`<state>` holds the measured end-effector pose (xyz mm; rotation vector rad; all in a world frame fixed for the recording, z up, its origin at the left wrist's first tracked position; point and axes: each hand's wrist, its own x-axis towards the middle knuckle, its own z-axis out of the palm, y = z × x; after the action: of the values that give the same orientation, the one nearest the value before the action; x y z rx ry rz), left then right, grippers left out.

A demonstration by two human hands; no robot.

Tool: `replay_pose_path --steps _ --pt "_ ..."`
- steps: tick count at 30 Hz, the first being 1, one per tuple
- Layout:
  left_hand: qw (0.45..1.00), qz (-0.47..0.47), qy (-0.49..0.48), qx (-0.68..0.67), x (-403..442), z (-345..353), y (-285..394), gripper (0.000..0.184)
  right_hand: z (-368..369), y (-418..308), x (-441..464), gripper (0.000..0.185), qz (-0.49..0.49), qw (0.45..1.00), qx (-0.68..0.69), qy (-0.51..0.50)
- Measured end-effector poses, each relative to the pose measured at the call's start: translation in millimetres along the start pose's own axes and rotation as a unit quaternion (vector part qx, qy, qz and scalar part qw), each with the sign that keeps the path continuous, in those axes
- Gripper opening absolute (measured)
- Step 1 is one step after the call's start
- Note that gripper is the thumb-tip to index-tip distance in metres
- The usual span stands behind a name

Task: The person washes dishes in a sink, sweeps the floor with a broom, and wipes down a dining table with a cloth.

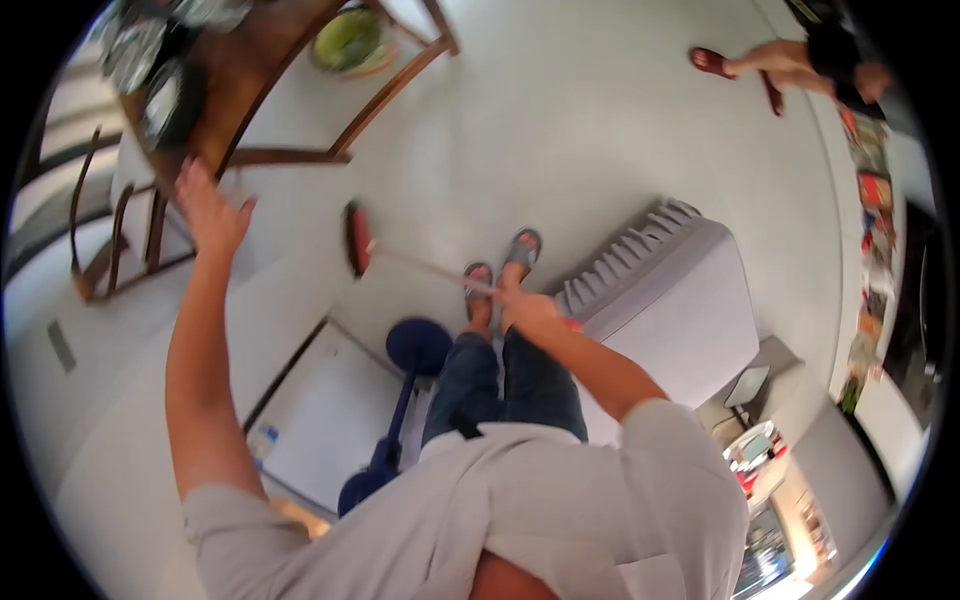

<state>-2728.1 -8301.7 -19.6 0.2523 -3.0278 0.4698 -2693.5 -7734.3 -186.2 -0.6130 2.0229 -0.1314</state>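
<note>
My right hand [532, 314] is wrapped round the pale stick of a broom [430, 266], in front of my legs. The broom's red and dark head [357, 240] is at the stick's far end, over the pale floor, left of my feet; whether it touches the floor I cannot tell. My left hand [212, 212] reaches out on the left with fingers stretched and thumb apart, holding nothing. Its fingertips are at the edge of a brown wooden table [235, 75]; blur hides whether they touch it.
Wooden chairs [115, 250] stand by the table, with a green round thing [350, 42] near one. A grey sofa-like piece [680, 300] is at my right, a dark blue stand [415, 345] at my left. Another person's legs [780, 60] show at upper right, by a shelf of goods [870, 240].
</note>
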Motion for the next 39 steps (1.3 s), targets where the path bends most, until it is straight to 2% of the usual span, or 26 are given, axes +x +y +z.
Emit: replay_pose_path --steps 1,3,5,7,9,11,13,14,15,16,17,18,19,20,21,22,24,26,29,32,33,34,37,38,39 --pt "0.998 -0.040 -0.045 -0.005 4 -9 5 0.116 -25 -18 10 0.037 -0.069 0.998 0.003 0.011" --pt "0.999 0.024 -0.022 0.001 3 -4 1 0.118 10 2 66 0.042 -0.110 0.989 -0.099 0.005" --pt "0.999 0.009 -0.040 -0.002 2 -4 1 0.120 -23 45 54 0.041 -0.061 0.991 -0.111 -0.052" --pt "0.994 -0.040 -0.099 0.010 4 -5 1 0.121 -80 99 13 0.043 -0.012 0.993 -0.105 -0.060" --pt "0.981 -0.118 -0.149 0.037 13 -27 26 0.123 -119 180 -33 0.048 0.040 0.990 -0.129 -0.037" --pt "0.978 -0.116 -0.140 0.101 5 -24 27 0.119 -144 243 -68 0.051 0.103 0.983 -0.152 -0.010" --pt "0.950 -0.200 -0.168 0.172 6 -36 73 0.113 -181 308 -108 0.051 0.163 0.979 -0.125 0.009" --pt "0.959 -0.187 -0.138 0.159 -13 -26 81 0.107 -198 344 -126 0.050 0.191 0.975 -0.110 0.008" --pt "0.956 -0.223 -0.158 0.104 -27 -31 112 0.103 -212 383 -140 0.052 0.220 0.968 -0.118 0.003" --pt "0.961 -0.211 -0.172 0.048 -63 -5 115 0.100 -222 418 -154 0.054 0.247 0.961 -0.125 -0.005" --pt "0.940 -0.221 -0.260 0.024 -82 -18 150 0.095 -231 453 -167 0.057 0.265 0.958 -0.106 0.021" --pt "0.889 -0.200 -0.411 -0.018 -87 -44 192 0.080 -238 487 -181 0.060 0.283 0.954 -0.087 0.046" --pt "0.858 -0.164 -0.488 0.009 -112 -43 222 0.053 -248 515 -193 0.065 0.316 0.946 -0.064 0.044" --pt "0.859 0.001 -0.504 -0.094 -138 -53 246 0.036 -257 542 -207 0.070 0.346 0.937 -0.042 0.039" --pt "0.832 0.032 -0.549 -0.073 -146 -75 290 0.032 -261 572 -222 0.069 0.360 0.931 -0.047 0.040" --pt "0.814 0.018 -0.573 -0.095 -152 -93 327 0.032 -264 602 -235 0.069 0.372 0.926 -0.054 0.043" --pt "0.794 -0.082 -0.583 -0.155 -150 -118 387 0.032 -266 663 -262 0.066 0.400 0.914 -0.042 0.056" --pt "0.785 -0.122 -0.577 -0.188 -134 -134 423 0.032 -269 709 -287 0.065 0.422 0.902 -0.028 0.084" --pt "0.789 -0.141 -0.562 -0.205 -97 -148 448 0.032 -307 710 -320 0.070 0.419 0.904 -0.029 0.079" --pt "0.798 -0.135 -0.554 -0.195 -46 -147 453 0.033 -324 686 -301 0.076 0.373 0.924 -0.003 0.088" --pt "0.804 -0.123 -0.550 -0.191 -20 -141 453 0.033 -310 682 -273 0.079 0.329 0.929 0.031 0.167" --pt "0.812 -0.108 -0.544 -0.180 10 -132 452 0.033 -368 640 -260 0.078 0.332 0.931 0.139 0.063" --pt "0.849 -0.080 -0.498 -0.158 136 -108 467 0.035 -360 604 -80 0.068 0.223 0.941 0.216 0.135" --pt "0.865 -0.055 -0.475 -0.154 201 -100 482 0.036 -361 597 -30 0.065 0.212 0.939 0.229 0.144" --pt "0.873 0.037 -0.465 -0.138 240 -91 485 0.036 -374 592 -16 0.065 0.203 0.935 0.243 0.162"
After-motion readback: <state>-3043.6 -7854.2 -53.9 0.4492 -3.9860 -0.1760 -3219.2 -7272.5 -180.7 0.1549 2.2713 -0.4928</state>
